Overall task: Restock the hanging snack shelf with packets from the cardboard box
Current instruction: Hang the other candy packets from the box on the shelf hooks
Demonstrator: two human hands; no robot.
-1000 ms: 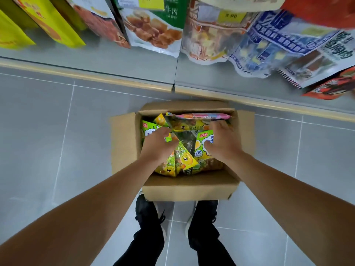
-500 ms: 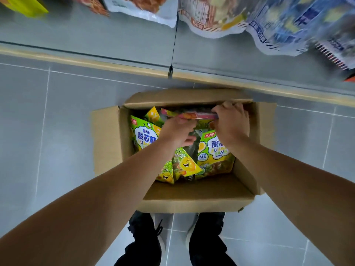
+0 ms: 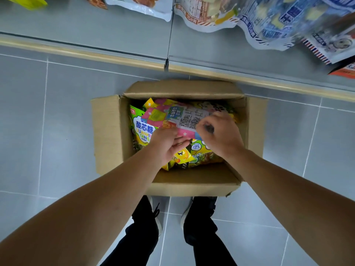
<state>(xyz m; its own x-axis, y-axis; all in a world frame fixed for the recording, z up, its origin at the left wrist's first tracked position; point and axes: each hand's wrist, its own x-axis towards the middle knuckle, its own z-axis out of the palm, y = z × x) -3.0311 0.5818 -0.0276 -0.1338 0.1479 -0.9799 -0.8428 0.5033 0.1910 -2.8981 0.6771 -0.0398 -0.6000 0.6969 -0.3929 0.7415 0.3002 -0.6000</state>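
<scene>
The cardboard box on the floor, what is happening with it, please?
A person stands over the open cardboard box on the floor and reaches in with both hands. The right hand pinches a pink packet lying printed back up on top of the yellow-green candy packets. The left hand rests on the packets beside it. The pink packet is not yet out of the box. Snack bags hang on the shelf above.

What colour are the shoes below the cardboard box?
Black shoes with paler soles, seen in the head view.
</scene>
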